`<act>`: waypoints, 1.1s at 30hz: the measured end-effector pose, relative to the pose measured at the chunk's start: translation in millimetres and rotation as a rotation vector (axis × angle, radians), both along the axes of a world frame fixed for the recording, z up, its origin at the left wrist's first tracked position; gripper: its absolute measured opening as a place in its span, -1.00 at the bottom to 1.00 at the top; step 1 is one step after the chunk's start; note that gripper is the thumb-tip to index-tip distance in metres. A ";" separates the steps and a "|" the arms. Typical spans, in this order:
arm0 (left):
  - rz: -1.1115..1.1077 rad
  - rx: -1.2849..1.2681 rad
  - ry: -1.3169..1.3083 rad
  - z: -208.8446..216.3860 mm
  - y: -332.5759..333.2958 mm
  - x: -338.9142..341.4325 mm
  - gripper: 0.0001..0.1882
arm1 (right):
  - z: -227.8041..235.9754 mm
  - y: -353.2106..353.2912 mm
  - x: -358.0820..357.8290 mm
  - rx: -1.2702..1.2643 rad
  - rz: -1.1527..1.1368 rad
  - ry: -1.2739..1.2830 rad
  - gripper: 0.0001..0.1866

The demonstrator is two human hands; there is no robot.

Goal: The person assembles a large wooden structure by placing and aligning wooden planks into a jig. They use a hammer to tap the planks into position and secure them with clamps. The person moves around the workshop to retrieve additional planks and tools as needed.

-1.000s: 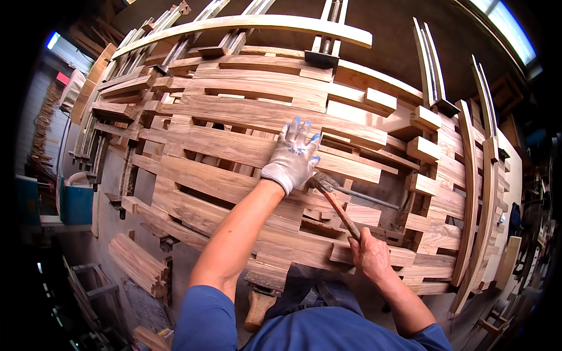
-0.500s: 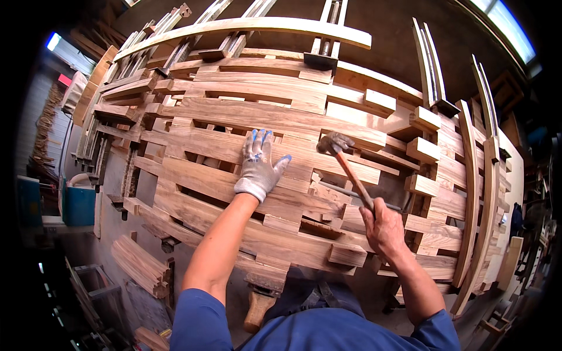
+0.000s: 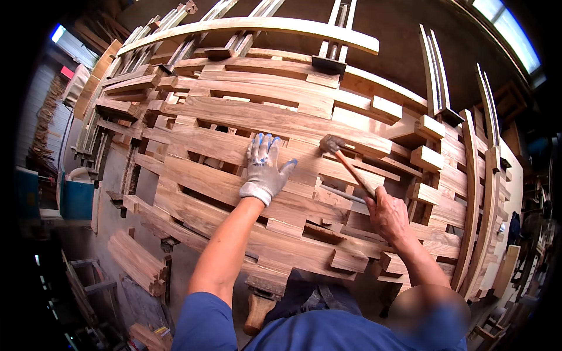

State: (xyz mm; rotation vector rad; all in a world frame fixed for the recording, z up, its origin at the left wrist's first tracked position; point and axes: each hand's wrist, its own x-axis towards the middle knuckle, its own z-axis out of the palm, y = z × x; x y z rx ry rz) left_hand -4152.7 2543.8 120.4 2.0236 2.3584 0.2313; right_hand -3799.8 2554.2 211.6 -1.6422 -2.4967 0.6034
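My left hand (image 3: 266, 169), in a grey glove with blue fingertips, lies flat on the long wooden slats (image 3: 234, 120) of a large latticed assembly, fingers apart. Bare, my right hand (image 3: 389, 216) is wrapped round the wooden handle of a hammer (image 3: 354, 172). The hammer's dark head hangs over the slats to the right of my gloved hand; whether it touches the wood I cannot tell. Short wood blocks (image 3: 426, 158) stick out among the slats on the right side.
Bar clamps (image 3: 335, 44) grip the far edge, and a long board (image 3: 252, 24) rests across them. A clamp with a wooden handle (image 3: 257, 313) sits at my waist. Stacked wood pieces (image 3: 137, 260) stand at the lower left, near a teal box (image 3: 79, 199).
The view has shifted slightly. The hammer head has come a little lower and nearer the slats, with my right hand moving slightly right. My left hand still lies flat.
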 end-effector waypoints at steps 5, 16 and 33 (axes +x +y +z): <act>-0.008 0.046 -0.084 8.3 2.4 1.2 -0.10 | 12.7 2.5 -6.8 -0.093 -0.040 -0.036 -0.62; 0.006 0.043 -0.090 6.5 1.5 3.2 -0.10 | 0.7 30.8 2.0 -0.070 -0.145 0.099 -0.62; -0.007 0.039 -0.109 6.4 1.4 1.1 -0.10 | -2.3 94.5 -34.8 0.112 -0.115 0.120 -0.61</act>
